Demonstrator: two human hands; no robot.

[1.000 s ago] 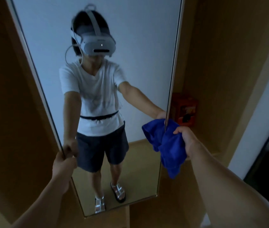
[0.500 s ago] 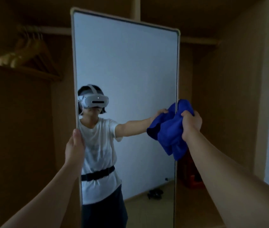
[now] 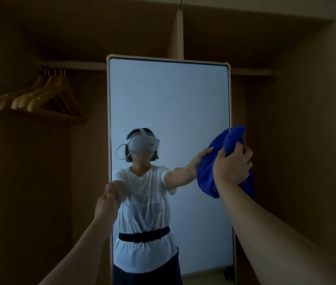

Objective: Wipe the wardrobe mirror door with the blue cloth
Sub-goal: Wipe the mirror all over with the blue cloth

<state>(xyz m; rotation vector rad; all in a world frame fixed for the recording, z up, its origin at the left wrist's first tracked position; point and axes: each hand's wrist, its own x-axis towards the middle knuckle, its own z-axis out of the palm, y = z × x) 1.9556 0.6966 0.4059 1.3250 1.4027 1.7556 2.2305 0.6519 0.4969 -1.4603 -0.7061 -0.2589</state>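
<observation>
The tall mirror door (image 3: 169, 103) with a pale frame stands in front of me inside a dim wooden wardrobe. My right hand (image 3: 233, 165) is closed on a bunched blue cloth (image 3: 206, 175), pressed against the mirror's right edge about halfway up. My left hand (image 3: 107, 202) grips the mirror's left frame edge, fingers wrapped behind it. The glass reflects a person in a white shirt with both arms stretched out.
Several wooden hangers (image 3: 39, 95) hang from a rail at the upper left inside the wardrobe. A vertical divider (image 3: 180, 31) rises behind the mirror's top. The wardrobe's right side wall (image 3: 307, 140) stands close to the cloth.
The view has tilted upward, showing the mirror's top edge. My right hand has carried the cloth up along the right edge. My left hand has slid up the left frame.
</observation>
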